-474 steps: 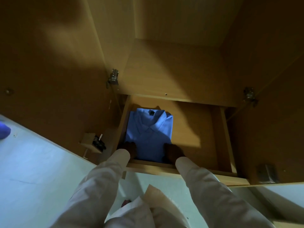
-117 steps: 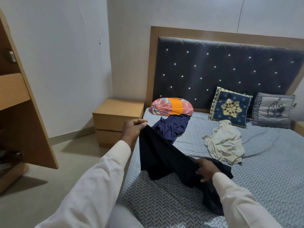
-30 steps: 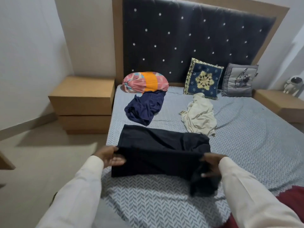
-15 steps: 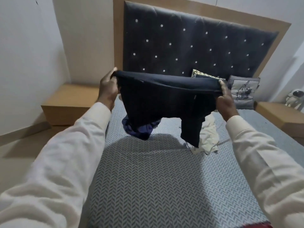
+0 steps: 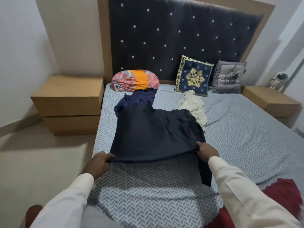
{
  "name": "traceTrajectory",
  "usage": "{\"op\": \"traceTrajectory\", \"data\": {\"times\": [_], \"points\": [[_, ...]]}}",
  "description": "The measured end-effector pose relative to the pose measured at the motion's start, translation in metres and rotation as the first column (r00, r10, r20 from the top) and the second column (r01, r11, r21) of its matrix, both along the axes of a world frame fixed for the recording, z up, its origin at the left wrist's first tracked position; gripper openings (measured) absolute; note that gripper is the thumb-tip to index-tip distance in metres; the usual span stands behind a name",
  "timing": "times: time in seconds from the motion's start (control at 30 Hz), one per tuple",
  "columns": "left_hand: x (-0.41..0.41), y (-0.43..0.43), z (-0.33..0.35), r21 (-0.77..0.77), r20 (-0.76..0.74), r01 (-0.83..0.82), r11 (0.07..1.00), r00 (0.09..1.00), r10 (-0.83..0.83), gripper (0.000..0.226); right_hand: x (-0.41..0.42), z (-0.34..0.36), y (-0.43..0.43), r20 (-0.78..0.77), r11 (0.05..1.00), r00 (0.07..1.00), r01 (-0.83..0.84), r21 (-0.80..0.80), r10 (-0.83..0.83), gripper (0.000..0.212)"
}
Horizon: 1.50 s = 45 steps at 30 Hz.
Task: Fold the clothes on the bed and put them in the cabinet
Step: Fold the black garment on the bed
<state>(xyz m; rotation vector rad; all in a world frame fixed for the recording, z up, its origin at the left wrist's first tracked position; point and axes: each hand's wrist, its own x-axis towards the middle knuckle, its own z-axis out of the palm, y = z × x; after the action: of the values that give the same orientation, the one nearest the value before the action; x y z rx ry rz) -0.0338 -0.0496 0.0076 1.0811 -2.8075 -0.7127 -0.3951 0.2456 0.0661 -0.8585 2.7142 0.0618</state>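
Note:
A dark navy garment (image 5: 156, 134) is spread out over the grey patterned bed (image 5: 246, 137), its near edge lifted just above the sheet. My left hand (image 5: 99, 163) grips the near left corner and my right hand (image 5: 206, 151) grips the near right corner, where a strip of the cloth hangs down. Behind it lies a crumpled blue garment (image 5: 139, 99), partly covered by the dark one. A crumpled cream garment (image 5: 195, 106) lies to the right of that. The cabinet is out of view.
An orange and pink bolster (image 5: 134, 80), a blue embroidered cushion (image 5: 194, 78) and a grey cushion (image 5: 228, 77) lean at the headboard. Wooden bedside tables stand left (image 5: 69, 102) and right (image 5: 269, 101). A dark red cloth (image 5: 283, 196) lies at the bed's near right.
Half a second ago I held the dark garment up in the air in front of me. Both hands have swung it down, and it now lies spread on the bed.

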Motion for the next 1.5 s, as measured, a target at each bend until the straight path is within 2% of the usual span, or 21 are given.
{"op": "traceTrajectory", "data": {"times": [0.23, 0.4, 0.63, 0.8, 0.9, 0.93, 0.97, 1.0, 1.07, 1.1, 1.13, 1.17, 1.2, 1.23, 1.27, 1.3, 1.37, 1.4, 1.5], "points": [[0.029, 0.046, -0.001, -0.049, 0.304, 0.171, 0.984, 0.941, -0.149, 0.026, 0.048, -0.030, 0.058, -0.086, 0.998, 0.995, -0.057, -0.007, 0.056, 0.028], [0.040, 0.070, -0.001, -0.041, 0.426, 0.227, 0.973, 0.885, -0.188, 0.020, 0.070, -0.030, 0.085, -0.183, 0.993, 0.977, -0.094, 0.076, 0.106, 0.028], [0.048, 0.105, 0.011, 0.024, 0.647, 0.236, 0.972, 0.737, -0.195, 0.044, 0.088, -0.019, 0.108, -0.194, 0.973, 0.980, -0.001, 0.232, 0.047, 0.035], [0.059, 0.129, 0.010, 0.056, 0.703, 0.246, 0.968, 0.678, -0.213, 0.052, 0.105, -0.021, 0.118, -0.134, 0.934, 0.990, 0.021, 0.357, 0.030, 0.042], [0.065, 0.136, 0.011, 0.100, 0.710, 0.218, 0.971, 0.668, -0.223, 0.055, 0.106, -0.027, 0.122, 0.035, 0.856, 0.996, -0.086, 0.509, 0.080, 0.046], [0.065, 0.135, 0.013, 0.112, 0.719, 0.216, 0.970, 0.656, -0.229, 0.051, 0.106, -0.028, 0.122, 0.131, 0.821, 0.987, -0.147, 0.552, 0.089, 0.048], [0.064, 0.135, 0.013, 0.138, 0.728, 0.207, 0.969, 0.642, -0.241, 0.043, 0.108, -0.028, 0.125, 0.259, 0.823, 0.964, -0.188, 0.536, 0.051, 0.052], [0.062, 0.132, 0.011, 0.187, 0.712, 0.151, 0.971, 0.660, -0.239, 0.035, 0.110, -0.028, 0.126, 0.425, 0.855, 0.905, -0.213, 0.472, -0.009, 0.054], [0.053, 0.127, 0.005, 0.272, 0.631, 0.021, 0.962, 0.751, -0.195, 0.031, 0.119, -0.027, 0.133, 0.729, 0.916, 0.661, -0.160, 0.367, -0.177, 0.038], [0.048, 0.123, 0.002, 0.282, 0.550, 0.031, 0.959, 0.814, -0.188, 0.030, 0.121, -0.028, 0.137, 0.774, 0.941, 0.593, -0.078, 0.329, -0.221, 0.028], [0.041, 0.121, -0.001, 0.256, 0.464, 0.088, 0.963, 0.863, -0.202, 0.025, 0.118, -0.030, 0.143, 0.762, 0.962, 0.604, 0.027, 0.271, -0.231, 0.017], [0.034, 0.121, -0.006, 0.206, 0.394, 0.146, 0.968, 0.893, -0.219, 0.021, 0.113, -0.034, 0.148, 0.671, 0.975, 0.710, 0.115, 0.189, -0.214, 0.011], [0.028, 0.123, -0.009, 0.156, 0.351, 0.187, 0.970, 0.907, -0.232, 0.022, 0.107, -0.041, 0.151, 0.497, 0.978, 0.842, 0.188, 0.091, -0.209, 0.012], [0.024, 0.126, -0.013, 0.126, 0.311, 0.211, 0.969, 0.919, -0.241, 0.030, 0.101, -0.048, 0.156, 0.306, 0.973, 0.926, 0.229, 0.004, -0.219, 0.014], [0.019, 0.130, -0.017, 0.112, 0.290, 0.224, 0.968, 0.925, -0.247, 0.040, 0.098, -0.055, 0.159, 0.181, 0.960, 0.948, 0.275, -0.055, -0.261, 0.020], [0.014, 0.135, -0.020, 0.090, 0.294, 0.241, 0.966, 0.921, -0.257, 0.051, 0.097, -0.063, 0.163, 0.144, 0.947, 0.942, 0.315, -0.070, -0.302, 0.029], [0.009, 0.141, -0.026, 0.051, 0.368, 0.276, 0.960, 0.888, -0.275, 0.072, 0.102, -0.076, 0.166, 0.188, 0.937, 0.920, 0.348, 0.005, -0.343, 0.046], [0.009, 0.142, -0.029, 0.032, 0.407, 0.283, 0.959, 0.872, -0.271, 0.080, 0.106, -0.080, 0.165, 0.210, 0.935, 0.913, 0.354, 0.017, -0.349, 0.047], [0.009, 0.141, -0.036, -0.007, 0.456, 0.275, 0.961, 0.856, -0.242, 0.090, 0.107, -0.086, 0.160, 0.233, 0.927, 0.916, 0.359, -0.108, -0.327, 0.015]]}}
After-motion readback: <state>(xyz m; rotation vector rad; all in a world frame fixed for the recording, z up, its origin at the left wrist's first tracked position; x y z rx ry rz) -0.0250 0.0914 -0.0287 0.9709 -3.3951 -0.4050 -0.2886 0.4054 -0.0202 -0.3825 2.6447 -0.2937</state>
